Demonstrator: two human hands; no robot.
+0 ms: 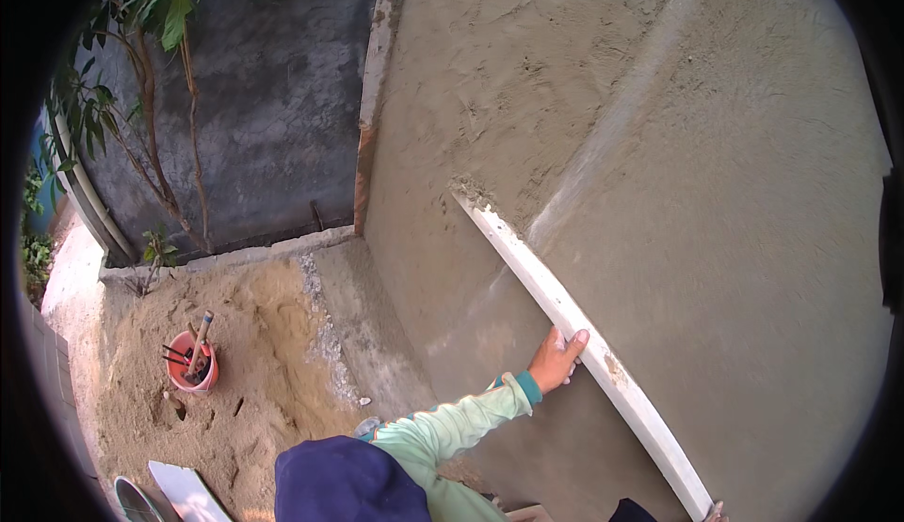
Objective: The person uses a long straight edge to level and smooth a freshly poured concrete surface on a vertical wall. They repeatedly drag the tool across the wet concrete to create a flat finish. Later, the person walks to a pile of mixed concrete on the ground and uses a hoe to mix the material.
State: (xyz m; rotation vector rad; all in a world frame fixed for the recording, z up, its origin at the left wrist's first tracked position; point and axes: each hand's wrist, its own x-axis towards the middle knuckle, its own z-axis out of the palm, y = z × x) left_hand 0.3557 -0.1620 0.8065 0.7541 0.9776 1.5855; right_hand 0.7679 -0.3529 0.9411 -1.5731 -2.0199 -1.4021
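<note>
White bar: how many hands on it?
2 visible. One hand holds the white bar near mid-length; a second hand is at its lower visible end, mostly cut off by the frame. Others may be hidden.

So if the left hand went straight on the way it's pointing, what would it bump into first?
Probably the plastered wall, past the white bar that the left hand is holding, though how close the wall is there is hard to tell.

The lower edge crops most of the grip point(717, 513) at the white board point(614, 375).
</note>
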